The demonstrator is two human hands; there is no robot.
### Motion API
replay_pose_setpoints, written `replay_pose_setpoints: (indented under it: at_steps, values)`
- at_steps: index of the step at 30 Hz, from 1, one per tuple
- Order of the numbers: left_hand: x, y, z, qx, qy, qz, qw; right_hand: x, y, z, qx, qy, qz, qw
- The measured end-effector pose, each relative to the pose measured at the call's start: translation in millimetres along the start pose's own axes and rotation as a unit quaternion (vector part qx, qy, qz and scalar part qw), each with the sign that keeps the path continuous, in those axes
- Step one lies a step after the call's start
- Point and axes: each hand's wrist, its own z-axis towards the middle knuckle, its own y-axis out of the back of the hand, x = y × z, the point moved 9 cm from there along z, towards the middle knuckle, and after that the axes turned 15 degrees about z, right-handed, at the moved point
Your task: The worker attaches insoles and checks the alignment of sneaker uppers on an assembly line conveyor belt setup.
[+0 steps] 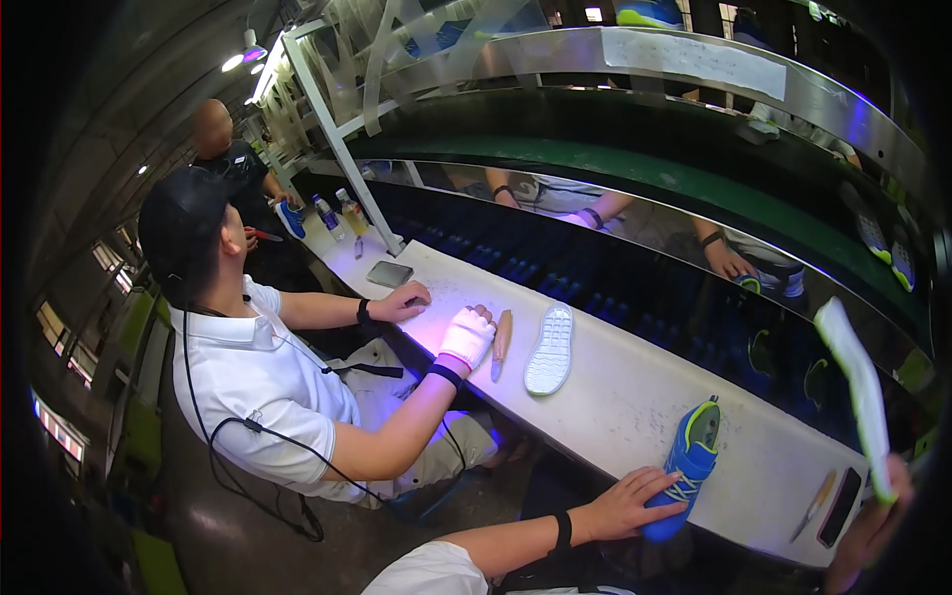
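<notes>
Right hand point(880, 516) grips raised white shoe sole point(859, 392); left hand point(627, 506) lies over blue sneaker point(695, 462) on white workbench point(610, 402), can't tell if gripping; dark phone point(840, 508) near right hand

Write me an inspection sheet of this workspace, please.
Surface: white bench with dark specks.
Job's things: blue shoe on the bench; white sole held up; second sole lying tread-up.
Clutter: phone-like dark slab beside a slim tool; two bottles farther along.
Grips: left hand on the shoe; right hand holding the white sole.
Cables: black cord by the seated co-worker.
Surroundings: green belt beyond the bench; another person standing.
</notes>
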Motion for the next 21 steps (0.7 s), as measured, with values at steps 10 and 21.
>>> replay_pose_setpoints:
  at_steps: [10,21]
  values:
    - [28.4,53.9,136.9,-0.097,0.306,-0.456,0.83,-51.2,-66.9,-119.3,-0.078,-0.302,0.207,0.927]
    - [-55.6,38.7,152.3,-0.011,0.05,-0.291,0.955,0.2,-116.1,-71.8,0.062,-0.339,0.401,0.849]
